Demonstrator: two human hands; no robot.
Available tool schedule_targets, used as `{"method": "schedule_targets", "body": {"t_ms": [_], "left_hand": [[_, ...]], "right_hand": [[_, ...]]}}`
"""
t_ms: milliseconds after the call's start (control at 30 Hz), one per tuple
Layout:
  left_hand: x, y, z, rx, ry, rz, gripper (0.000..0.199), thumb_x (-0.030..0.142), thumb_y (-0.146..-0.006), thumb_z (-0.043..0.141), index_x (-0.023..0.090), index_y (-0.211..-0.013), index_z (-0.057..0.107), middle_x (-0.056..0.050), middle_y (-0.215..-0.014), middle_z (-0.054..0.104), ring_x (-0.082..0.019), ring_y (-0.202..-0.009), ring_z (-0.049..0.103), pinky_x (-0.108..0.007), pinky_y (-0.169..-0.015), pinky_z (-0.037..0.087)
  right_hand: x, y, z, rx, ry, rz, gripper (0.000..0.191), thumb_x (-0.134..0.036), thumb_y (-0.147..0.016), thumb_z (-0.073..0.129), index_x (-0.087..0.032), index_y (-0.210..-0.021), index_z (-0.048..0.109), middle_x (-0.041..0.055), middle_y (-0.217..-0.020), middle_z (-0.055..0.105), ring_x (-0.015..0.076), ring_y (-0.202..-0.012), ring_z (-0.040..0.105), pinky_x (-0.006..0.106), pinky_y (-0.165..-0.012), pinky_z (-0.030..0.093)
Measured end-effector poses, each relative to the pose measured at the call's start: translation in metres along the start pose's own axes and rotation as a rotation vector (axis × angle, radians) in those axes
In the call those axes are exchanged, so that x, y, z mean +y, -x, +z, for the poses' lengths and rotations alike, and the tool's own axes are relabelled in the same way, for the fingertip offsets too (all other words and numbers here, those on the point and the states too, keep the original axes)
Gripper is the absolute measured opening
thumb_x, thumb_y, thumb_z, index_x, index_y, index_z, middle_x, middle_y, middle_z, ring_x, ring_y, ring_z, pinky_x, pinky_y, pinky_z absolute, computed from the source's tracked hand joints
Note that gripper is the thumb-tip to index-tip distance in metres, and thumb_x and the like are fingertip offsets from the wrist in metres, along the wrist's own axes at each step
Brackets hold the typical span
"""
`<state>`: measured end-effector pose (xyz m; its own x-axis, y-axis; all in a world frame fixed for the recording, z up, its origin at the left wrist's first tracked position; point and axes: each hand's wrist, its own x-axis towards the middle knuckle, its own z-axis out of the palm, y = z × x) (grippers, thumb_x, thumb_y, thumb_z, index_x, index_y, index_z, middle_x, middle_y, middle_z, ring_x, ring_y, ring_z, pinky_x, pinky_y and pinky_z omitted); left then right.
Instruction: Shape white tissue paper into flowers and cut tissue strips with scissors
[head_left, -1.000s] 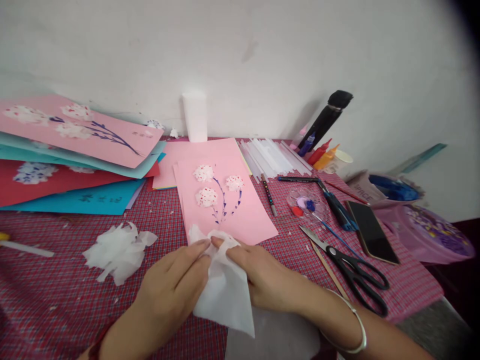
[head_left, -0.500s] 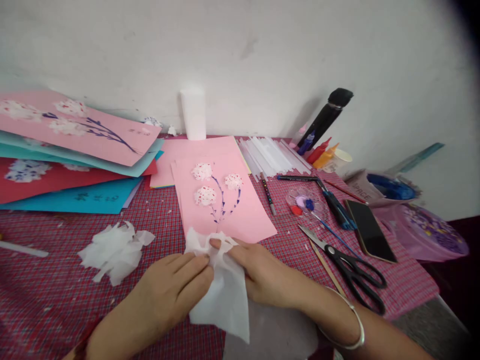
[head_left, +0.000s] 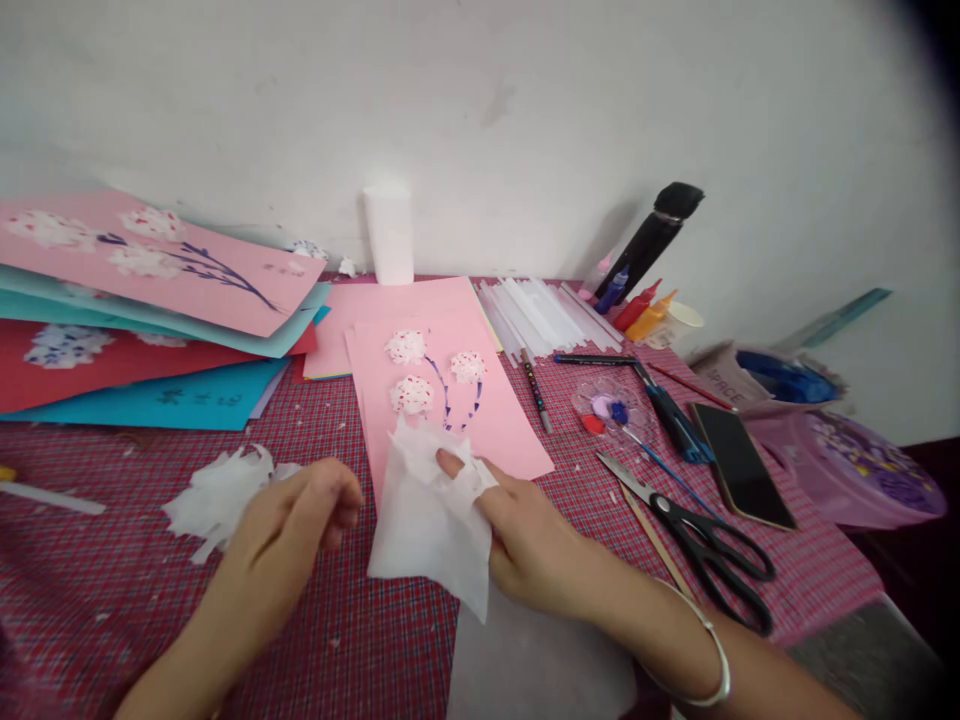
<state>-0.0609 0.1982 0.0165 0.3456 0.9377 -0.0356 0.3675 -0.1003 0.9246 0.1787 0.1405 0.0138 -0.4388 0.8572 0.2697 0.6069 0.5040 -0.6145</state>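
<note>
A pale wall (head_left: 465,120) backs the desk (head_left: 375,650), spread with checked cloth, in the head view. Toward the desk's near edge, a thin white sheet (head_left: 424,535), creased and ragged along its top, overlaps the pink card (head_left: 510,440). The right hand (head_left: 536,540) pinches it in a closed grip; the left hand (head_left: 300,520) is half-curled, contents impossible to tell.

A thin white tissue (head_left: 427,535), creased and ragged along its upper edge, is pinched in the right hand (head_left: 536,540), its lower part spread to a pointed corner, its top covering the near end of a pink sheet (head_left: 510,430) bearing three white, red-flecked blossoms and dark blue stems. Further left, torn white pieces (head_left: 214,495) lie heaped, partly hidden, on the tabletop (head_left: 352,650).
</note>
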Motion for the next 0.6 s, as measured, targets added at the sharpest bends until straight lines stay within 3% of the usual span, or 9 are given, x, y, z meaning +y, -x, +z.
{"method": "schedule_targets", "body": {"t_ms": [67, 100, 167, 333, 467, 600], "left_hand": [[-0.003, -0.008, 0.006, -0.225, 0.252, -0.305, 0.07, 0.066, -0.088, 0.02, 0.018, -0.057, 0.059, -0.004, -0.048, 0.058, -0.01, -0.037, 0.046, -0.022, -0.036, 0.031], [-0.004, -0.011, 0.009, -0.317, 0.346, -0.396, 0.074, 0.07, -0.086, 0.018, 0.017, -0.056, 0.059, -0.004, -0.047, 0.058, -0.01, -0.035, 0.045, -0.021, -0.035, 0.029], [-0.003, -0.012, 0.015, -0.412, 0.468, -0.448, 0.071, 0.072, -0.085, 0.024, 0.016, -0.059, 0.06, -0.004, -0.05, 0.06, -0.008, -0.035, 0.046, -0.02, -0.036, 0.027], [0.004, -0.005, 0.024, -0.395, 0.499, -0.418, 0.039, 0.053, -0.081, 0.054, 0.017, -0.066, 0.061, 0.001, -0.048, 0.058, -0.009, -0.038, 0.048, -0.019, -0.04, 0.033], [0.011, -0.004, 0.024, -0.317, 0.326, -0.306, 0.039, 0.048, -0.084, 0.047, 0.017, -0.065, 0.062, 0.0, -0.05, 0.057, -0.011, -0.045, 0.049, -0.022, -0.047, 0.039], [0.023, -0.002, 0.018, -0.188, -0.04, -0.099, 0.041, 0.045, -0.085, 0.04, 0.02, -0.054, 0.05, 0.001, -0.052, 0.052, -0.014, -0.052, 0.048, -0.025, -0.053, 0.038]], "right_hand": [[-0.002, 0.0, 0.002, 0.0, 0.076, -0.053, 0.077, -0.001, -0.079, 0.047, -0.016, -0.149, 0.019, 0.0172, -0.123, 0.059, 0.0253, -0.108, 0.059, 0.04, -0.089, 0.052], [-0.003, 0.0, 0.003, -0.015, 0.11, -0.074, 0.078, -0.001, -0.079, 0.046, -0.017, -0.149, 0.018, 0.0174, -0.125, 0.058, 0.0262, -0.109, 0.058, 0.041, -0.09, 0.052], [-0.005, 0.001, 0.005, -0.057, 0.166, -0.102, 0.078, -0.001, -0.078, 0.046, -0.018, -0.149, 0.019, 0.018, -0.131, 0.056, 0.0278, -0.112, 0.057, 0.043, -0.091, 0.051], [-0.009, 0.0, 0.008, -0.11, 0.124, -0.114, 0.072, 0.0, -0.078, 0.045, -0.018, -0.146, 0.028, 0.016, -0.135, 0.053, 0.0262, -0.114, 0.055, 0.043, -0.096, 0.048], [-0.01, -0.003, 0.006, -0.049, -0.068, 0.03, 0.077, 0.003, -0.075, 0.043, -0.018, -0.147, 0.026, 0.0146, -0.133, 0.052, 0.0214, -0.119, 0.052, 0.038, -0.098, 0.047], [-0.006, -0.003, 0.004, -0.029, -0.188, 0.136, 0.072, 0.002, -0.078, 0.043, -0.022, -0.145, 0.032, 0.0107, -0.134, 0.053, 0.0195, -0.115, 0.055, 0.037, -0.098, 0.046]]}}
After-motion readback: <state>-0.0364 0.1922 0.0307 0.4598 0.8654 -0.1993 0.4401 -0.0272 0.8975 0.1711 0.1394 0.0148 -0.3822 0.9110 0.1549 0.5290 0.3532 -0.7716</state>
